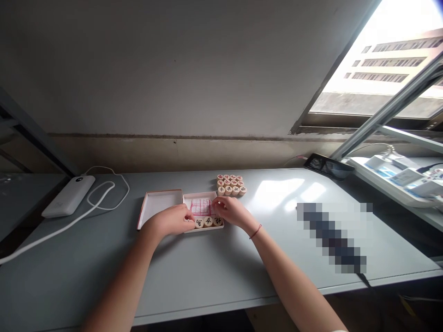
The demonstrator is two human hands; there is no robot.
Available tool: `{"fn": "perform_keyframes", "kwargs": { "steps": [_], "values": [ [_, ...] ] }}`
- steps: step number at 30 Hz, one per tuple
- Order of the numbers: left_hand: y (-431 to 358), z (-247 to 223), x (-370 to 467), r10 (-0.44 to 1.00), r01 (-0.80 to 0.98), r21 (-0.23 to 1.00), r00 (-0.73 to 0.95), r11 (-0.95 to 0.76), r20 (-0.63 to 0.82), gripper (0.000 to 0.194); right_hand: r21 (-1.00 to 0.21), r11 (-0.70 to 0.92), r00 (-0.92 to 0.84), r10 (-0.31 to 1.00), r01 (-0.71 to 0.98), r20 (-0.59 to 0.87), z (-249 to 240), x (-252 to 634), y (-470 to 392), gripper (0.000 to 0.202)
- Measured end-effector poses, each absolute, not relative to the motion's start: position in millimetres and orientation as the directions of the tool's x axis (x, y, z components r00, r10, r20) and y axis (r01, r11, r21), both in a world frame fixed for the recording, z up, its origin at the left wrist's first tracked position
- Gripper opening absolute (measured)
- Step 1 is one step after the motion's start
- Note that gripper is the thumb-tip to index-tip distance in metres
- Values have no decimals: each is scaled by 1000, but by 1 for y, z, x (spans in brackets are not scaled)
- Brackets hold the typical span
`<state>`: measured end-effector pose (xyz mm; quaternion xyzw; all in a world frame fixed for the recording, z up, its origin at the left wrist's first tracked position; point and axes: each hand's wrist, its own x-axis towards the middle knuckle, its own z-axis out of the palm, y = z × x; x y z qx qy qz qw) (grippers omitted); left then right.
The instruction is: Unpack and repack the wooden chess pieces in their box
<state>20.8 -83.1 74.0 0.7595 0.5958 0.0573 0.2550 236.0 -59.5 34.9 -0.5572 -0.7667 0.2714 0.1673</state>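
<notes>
A shallow white box (pixel 204 230) lies on the desk with a hand-drawn red grid on its bottom. Along its near side runs a row of round wooden xiangqi pieces (pixel 208 222) with black characters. My left hand (pixel 171 220) reaches over the front left corner, fingers curled and closed on the leftmost piece, which they mostly cover. At the box's right edge, my right hand (pixel 233 212) has thumb and fingers pinched together; what is between them is hidden. Just behind it, a block of more pieces (pixel 231 184) stands in rows, red characters at the back, black in front.
The box lid (pixel 161 203) lies open side up, left of the box. A white power bank (pixel 69 196) with a white cable (pixel 83 213) is farther left on the grey desk (pixel 207 281). At right are a dark glossy object (pixel 327 166), a white tray (pixel 387 184) and a blurred-out patch (pixel 332 240).
</notes>
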Motion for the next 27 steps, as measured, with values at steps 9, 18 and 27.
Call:
{"fn": "perform_keyframes", "kwargs": {
  "steps": [9,18,27],
  "values": [
    [-82,90,18,784,883,458,354,-101,-510,21,-613,231,-327,944,756,-47,35,237,-60,24],
    [-75,89,19,934,767,636,285,-89,-213,30,-652,316,-343,935,689,91,38,234,-63,28],
    [-69,64,44,969,427,902,242,-57,-53,36,-931,254,-388,911,264,139,49,235,-64,30]
  ]
}}
